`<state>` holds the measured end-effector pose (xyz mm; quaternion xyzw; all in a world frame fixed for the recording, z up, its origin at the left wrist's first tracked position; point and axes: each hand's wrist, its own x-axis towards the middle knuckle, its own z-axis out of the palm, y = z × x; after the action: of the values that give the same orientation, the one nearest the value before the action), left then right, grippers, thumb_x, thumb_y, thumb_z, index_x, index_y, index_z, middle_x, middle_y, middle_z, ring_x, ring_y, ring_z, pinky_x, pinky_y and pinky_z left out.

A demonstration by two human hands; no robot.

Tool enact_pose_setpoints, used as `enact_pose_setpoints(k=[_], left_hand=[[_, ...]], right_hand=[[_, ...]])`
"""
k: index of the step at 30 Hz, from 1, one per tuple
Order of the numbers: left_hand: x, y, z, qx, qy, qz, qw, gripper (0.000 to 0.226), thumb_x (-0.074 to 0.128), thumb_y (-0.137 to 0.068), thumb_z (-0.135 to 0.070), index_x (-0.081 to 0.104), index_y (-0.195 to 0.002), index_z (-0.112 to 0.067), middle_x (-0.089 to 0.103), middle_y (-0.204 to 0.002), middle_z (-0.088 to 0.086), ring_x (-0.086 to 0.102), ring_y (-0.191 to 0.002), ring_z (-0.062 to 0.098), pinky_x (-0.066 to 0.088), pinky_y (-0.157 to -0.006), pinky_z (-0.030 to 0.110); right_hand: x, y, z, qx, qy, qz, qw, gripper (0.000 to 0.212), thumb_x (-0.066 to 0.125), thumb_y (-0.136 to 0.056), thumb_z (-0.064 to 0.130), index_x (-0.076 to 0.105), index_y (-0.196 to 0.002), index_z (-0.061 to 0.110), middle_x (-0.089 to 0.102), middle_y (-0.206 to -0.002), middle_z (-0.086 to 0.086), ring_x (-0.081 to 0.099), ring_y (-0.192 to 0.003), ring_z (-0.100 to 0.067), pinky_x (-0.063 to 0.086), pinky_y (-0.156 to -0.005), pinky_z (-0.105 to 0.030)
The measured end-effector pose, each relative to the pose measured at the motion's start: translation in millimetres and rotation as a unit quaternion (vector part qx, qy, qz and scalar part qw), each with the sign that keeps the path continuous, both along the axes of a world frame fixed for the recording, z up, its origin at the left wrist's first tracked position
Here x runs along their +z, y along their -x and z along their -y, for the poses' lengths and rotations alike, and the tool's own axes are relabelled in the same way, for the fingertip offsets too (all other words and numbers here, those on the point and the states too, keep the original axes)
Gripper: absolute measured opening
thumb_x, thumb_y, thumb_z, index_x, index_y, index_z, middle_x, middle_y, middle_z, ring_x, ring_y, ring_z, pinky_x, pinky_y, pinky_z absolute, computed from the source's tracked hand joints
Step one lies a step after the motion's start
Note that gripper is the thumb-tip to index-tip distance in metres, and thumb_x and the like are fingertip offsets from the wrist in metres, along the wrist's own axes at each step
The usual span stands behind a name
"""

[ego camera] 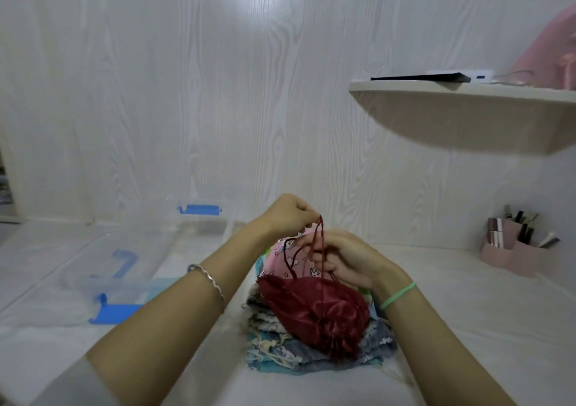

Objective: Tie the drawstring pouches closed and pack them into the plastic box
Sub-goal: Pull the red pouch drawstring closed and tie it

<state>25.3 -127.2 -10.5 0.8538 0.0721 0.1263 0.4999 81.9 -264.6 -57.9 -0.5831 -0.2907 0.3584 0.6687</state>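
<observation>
- Your right hand curls away from you, so where its fingertips meet the red cord is hidden.
- The red pouch covers most of the stack of pouches beneath it, so you cannot count them.
- At 9 o'clock, your left forearm crosses the near corner of the clear plastic box, whose walls blur into the pale surface.
- At 3 o'clock, the things standing in the pink holder are too small to name.
- At 2 o'clock, the frame's right edge cuts off a pink shape.
</observation>
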Motion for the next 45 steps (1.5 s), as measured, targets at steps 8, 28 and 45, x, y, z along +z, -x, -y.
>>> enact_pose_setpoints(k=[8, 28, 45], left_hand=[[-34, -5, -3, 0.165, -0.101, 0.074, 0.978, 0.023, 0.066, -0.077, -0.012, 0.064, -0.1, -0.016, 0.054, -0.094, -0.001, 0.056, -0.082, 0.014, 0.045, -0.072, 0.025], [-69, 44, 22, 0.032, -0.288, -0.254, 0.923, 0.049, 0.047, -0.089, -0.057, 0.062, -0.104, -0.013, 0.063, -0.107, 0.007, 0.058, -0.099, 0.025, 0.048, -0.088, 0.032], [-66, 53, 35, -0.024, 0.057, -0.206, 0.977, 0.027, 0.068, -0.084, -0.03, 0.063, -0.063, -0.014, 0.053, -0.049, 0.001, 0.029, -0.033, 0.009, 0.019, -0.033, 0.015]], right_hand=[[-7, 0, 15, -0.031, 0.023, 0.016, 0.999, 0.029, 0.047, -0.099, 0.012, 0.061, -0.109, -0.011, 0.066, -0.076, -0.004, 0.044, -0.055, -0.006, 0.027, -0.039, -0.013], [-2, 6, 22, -0.074, 0.019, 0.038, 0.996, 0.029, 0.046, -0.1, 0.011, 0.069, -0.096, -0.006, 0.061, -0.07, -0.008, 0.045, -0.053, -0.008, 0.028, -0.038, -0.014], [8, 6, 11, -0.1, 0.094, 0.129, 0.982, 0.029, 0.051, -0.093, -0.01, 0.056, -0.122, -0.008, 0.065, -0.075, -0.013, 0.06, -0.057, -0.014, 0.053, -0.058, -0.02]])
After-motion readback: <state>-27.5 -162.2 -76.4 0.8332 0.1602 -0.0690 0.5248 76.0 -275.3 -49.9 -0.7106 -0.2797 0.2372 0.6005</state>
